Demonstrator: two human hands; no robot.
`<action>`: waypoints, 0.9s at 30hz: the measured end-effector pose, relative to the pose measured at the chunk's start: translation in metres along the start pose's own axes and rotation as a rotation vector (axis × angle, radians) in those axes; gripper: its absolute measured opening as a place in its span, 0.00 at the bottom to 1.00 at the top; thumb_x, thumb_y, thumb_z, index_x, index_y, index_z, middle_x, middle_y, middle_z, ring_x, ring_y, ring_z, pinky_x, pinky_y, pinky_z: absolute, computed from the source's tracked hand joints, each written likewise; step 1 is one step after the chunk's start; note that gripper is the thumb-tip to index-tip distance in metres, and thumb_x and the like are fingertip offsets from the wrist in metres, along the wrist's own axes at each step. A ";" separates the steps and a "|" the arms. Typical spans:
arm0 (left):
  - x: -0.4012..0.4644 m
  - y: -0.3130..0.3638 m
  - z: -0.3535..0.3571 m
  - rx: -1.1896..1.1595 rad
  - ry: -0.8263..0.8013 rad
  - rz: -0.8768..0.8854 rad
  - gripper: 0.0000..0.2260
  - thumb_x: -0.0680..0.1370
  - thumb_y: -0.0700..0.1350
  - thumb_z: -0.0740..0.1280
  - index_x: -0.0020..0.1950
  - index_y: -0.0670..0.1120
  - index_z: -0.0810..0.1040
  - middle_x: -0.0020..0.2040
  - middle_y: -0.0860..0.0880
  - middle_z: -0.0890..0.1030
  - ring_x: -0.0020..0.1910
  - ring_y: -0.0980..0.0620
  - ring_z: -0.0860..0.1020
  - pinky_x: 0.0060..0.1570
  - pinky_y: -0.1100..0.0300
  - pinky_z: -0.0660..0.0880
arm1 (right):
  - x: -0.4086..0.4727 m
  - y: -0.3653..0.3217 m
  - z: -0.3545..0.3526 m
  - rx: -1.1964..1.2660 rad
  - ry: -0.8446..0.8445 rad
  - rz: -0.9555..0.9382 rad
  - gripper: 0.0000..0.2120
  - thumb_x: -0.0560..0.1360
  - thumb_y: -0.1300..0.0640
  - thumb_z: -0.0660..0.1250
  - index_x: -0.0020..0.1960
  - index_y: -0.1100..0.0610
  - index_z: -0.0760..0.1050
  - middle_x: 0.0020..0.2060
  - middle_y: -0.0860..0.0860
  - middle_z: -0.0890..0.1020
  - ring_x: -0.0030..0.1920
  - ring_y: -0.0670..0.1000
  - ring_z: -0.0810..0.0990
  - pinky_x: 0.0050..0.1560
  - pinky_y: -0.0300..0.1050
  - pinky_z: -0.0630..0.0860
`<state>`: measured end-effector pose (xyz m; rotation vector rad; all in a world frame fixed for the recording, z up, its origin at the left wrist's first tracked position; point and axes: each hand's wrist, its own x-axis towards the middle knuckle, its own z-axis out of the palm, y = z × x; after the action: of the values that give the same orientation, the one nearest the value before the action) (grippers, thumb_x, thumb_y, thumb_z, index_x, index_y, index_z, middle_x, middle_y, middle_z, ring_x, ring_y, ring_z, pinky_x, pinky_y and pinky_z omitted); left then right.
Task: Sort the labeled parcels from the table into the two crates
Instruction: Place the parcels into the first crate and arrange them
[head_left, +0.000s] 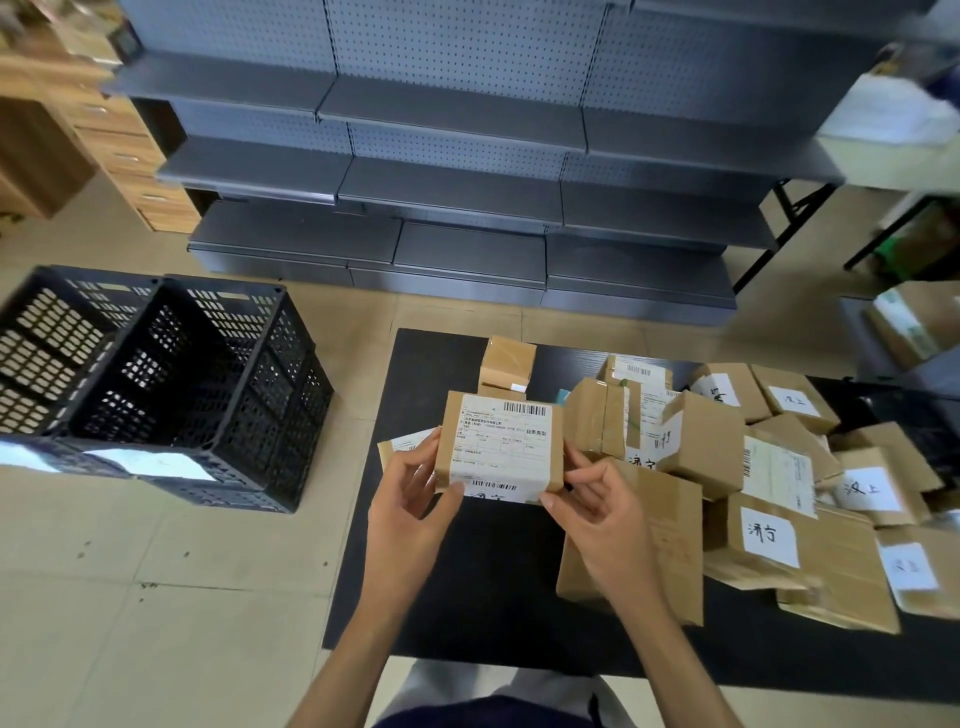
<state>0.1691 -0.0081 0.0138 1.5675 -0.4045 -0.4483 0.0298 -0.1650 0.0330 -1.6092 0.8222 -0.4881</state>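
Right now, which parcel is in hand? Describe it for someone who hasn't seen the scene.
On the black table, left of the parcel pile: the held parcel, gripped by the left hand and right hand. Only it is lifted, printed barcode label facing up.

A tiled beige floor (171, 587) fills the room, with faint grout lines and small dark specks. Beyond the hands stands a grey metal shelving unit (452, 171) with a perforated back panel and several stepped shelves running nearly the full width. Far to the left of the hands, a wooden drawer cabinet (130, 156) stands against its end. Well to the right and beyond, a folding table (883, 171) with black crossed legs carries white items, blurred. Light is even and soft, with no strong shadows
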 end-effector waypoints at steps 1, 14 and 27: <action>-0.003 0.000 -0.001 -0.013 0.001 -0.001 0.21 0.77 0.37 0.74 0.68 0.45 0.76 0.68 0.60 0.81 0.70 0.55 0.77 0.67 0.57 0.77 | -0.002 0.001 0.001 0.007 -0.008 -0.004 0.11 0.73 0.65 0.76 0.48 0.60 0.74 0.57 0.28 0.80 0.63 0.33 0.77 0.53 0.30 0.77; -0.022 -0.004 0.006 0.021 0.015 -0.127 0.22 0.75 0.53 0.76 0.67 0.50 0.79 0.64 0.55 0.83 0.62 0.50 0.82 0.63 0.45 0.80 | -0.014 -0.001 -0.010 -0.041 0.169 -0.006 0.09 0.76 0.54 0.74 0.54 0.49 0.79 0.50 0.30 0.83 0.53 0.33 0.81 0.48 0.30 0.79; -0.056 -0.002 0.058 -0.029 0.075 -0.238 0.13 0.79 0.46 0.72 0.64 0.50 0.81 0.59 0.58 0.86 0.62 0.56 0.83 0.58 0.58 0.81 | -0.027 0.014 -0.043 -0.131 0.222 0.032 0.09 0.79 0.50 0.70 0.56 0.37 0.77 0.47 0.32 0.83 0.52 0.33 0.82 0.45 0.33 0.80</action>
<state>0.0914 -0.0287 0.0120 1.6056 -0.1533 -0.5735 -0.0217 -0.1744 0.0318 -1.6785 1.0639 -0.6078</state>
